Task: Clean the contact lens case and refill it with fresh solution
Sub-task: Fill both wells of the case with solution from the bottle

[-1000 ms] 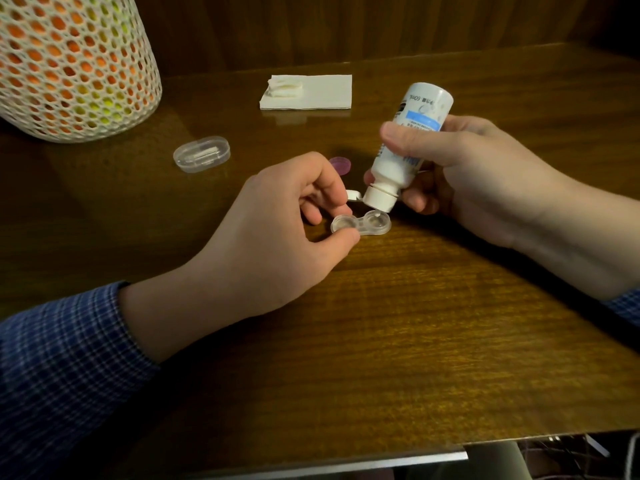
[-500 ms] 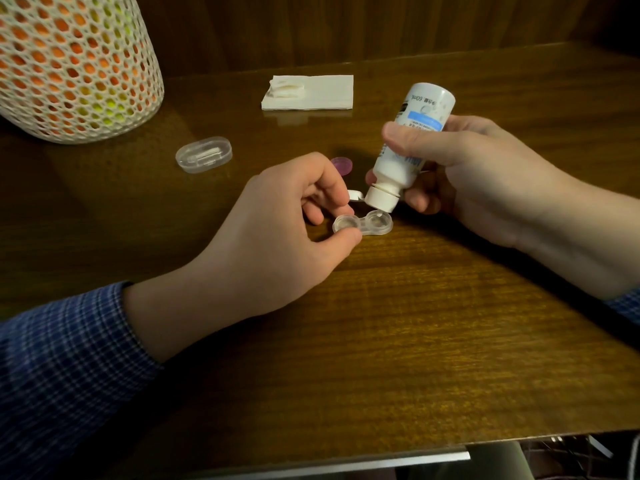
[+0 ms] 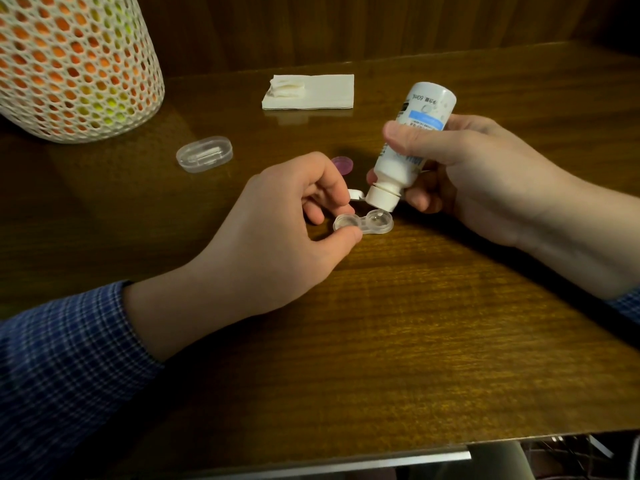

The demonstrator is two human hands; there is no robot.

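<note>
Right hand [image 3: 478,174] grips the inverted solution bottle [image 3: 412,147], nozzle directly above the right well of the lens case [image 3: 363,221], which the left hand [image 3: 277,223] pinches on the desk [image 3: 415,323].

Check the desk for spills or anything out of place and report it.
Nothing stands out. The right hand tips the solution bottle nozzle-down over the lens case, which the left hand pinches flat on the table. No puddle shows. The purple cap lies behind.
</note>
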